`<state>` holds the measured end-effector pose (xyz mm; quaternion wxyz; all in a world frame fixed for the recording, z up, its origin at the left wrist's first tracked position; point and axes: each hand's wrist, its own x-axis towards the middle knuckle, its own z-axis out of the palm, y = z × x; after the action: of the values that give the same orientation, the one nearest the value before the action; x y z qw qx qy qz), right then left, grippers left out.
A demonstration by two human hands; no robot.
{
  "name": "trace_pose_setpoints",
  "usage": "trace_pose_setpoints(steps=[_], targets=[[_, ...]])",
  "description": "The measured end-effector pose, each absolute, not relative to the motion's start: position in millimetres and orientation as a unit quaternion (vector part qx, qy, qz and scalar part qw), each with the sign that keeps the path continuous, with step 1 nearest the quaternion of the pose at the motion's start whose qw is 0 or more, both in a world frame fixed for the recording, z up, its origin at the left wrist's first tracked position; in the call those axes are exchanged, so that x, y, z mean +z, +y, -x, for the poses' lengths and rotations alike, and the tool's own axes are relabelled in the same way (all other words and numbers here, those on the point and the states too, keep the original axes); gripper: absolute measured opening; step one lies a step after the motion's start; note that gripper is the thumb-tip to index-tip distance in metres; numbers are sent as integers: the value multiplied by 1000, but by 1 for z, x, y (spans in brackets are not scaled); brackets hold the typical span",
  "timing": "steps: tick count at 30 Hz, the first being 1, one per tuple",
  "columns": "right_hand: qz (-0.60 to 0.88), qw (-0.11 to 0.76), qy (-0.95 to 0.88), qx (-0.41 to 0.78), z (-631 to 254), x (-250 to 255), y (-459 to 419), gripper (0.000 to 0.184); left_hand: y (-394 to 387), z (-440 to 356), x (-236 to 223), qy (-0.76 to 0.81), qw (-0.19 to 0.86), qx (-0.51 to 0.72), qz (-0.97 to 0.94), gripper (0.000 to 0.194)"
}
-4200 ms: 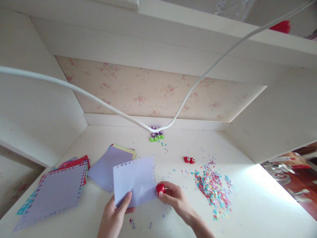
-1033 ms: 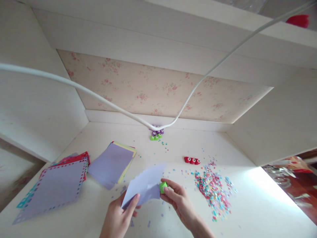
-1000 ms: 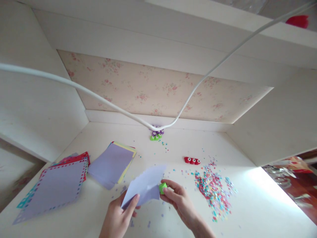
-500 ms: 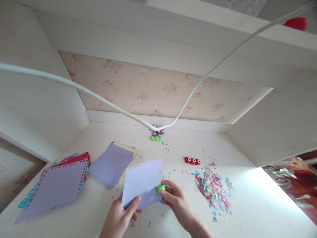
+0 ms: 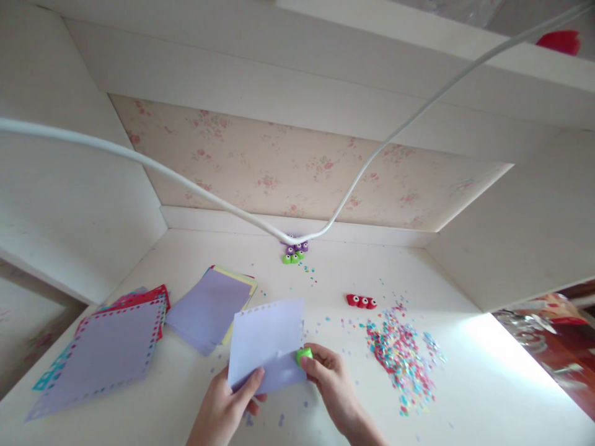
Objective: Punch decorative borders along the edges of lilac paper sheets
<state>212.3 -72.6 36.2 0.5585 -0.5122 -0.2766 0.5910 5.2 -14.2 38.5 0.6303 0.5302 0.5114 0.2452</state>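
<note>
A pale purple sheet of paper [image 5: 267, 337] is held up above the desk, tilted, with small holes punched along its top edge. My left hand [image 5: 232, 396] pinches its lower left corner, thumb in front. At the sheet's right edge my right hand [image 5: 332, 378] grips a small green craft punch [image 5: 304, 355], thumb pressing on its face. The punch sits around the paper's edge; its far side is hidden. Several purple and green punches [image 5: 294, 254] stand at the back of the desk, and a row of red punches [image 5: 362, 301] lies right of the sheet.
Colourful paper confetti [image 5: 402, 359] is heaped at the right. On the left lie punched sheets [image 5: 111, 347] and a stack of coloured paper [image 5: 211, 306]. A white cable [image 5: 209, 201] hangs across the view, below a shelf [image 5: 395, 37].
The green punch has tipped slightly and shifted a little down and right along the paper's edge with my right hand. My left hand and the sheet stay nearly still.
</note>
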Motion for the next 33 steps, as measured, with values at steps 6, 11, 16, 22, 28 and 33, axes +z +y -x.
trace_pose_setpoints(steps=[6, 11, 16, 22, 28, 33], targets=[[548, 573, -292, 534, -210, 28, -74, 25, -15, -7, 43, 515, 637, 245, -519, 62], [547, 575, -298, 530, -209, 27, -73, 24, -16, -5, 44, 518, 641, 254, -507, 61], [531, 529, -291, 595, -213, 37, -74, 28, -15, -1, 40, 538, 630, 269, -491, 56], [588, 455, -386, 546, -248, 58, -83, 34, -11, 4, 41, 557, 624, 306, -454, 53], [676, 479, -370, 421, -336, 71, -76, 54, -10, 1, 41, 558, 630, 308, -443, 54], [748, 484, -360, 275, -435, 77, -52, 50, -11, -2, 35, 554, 633, 301, -448, 55]])
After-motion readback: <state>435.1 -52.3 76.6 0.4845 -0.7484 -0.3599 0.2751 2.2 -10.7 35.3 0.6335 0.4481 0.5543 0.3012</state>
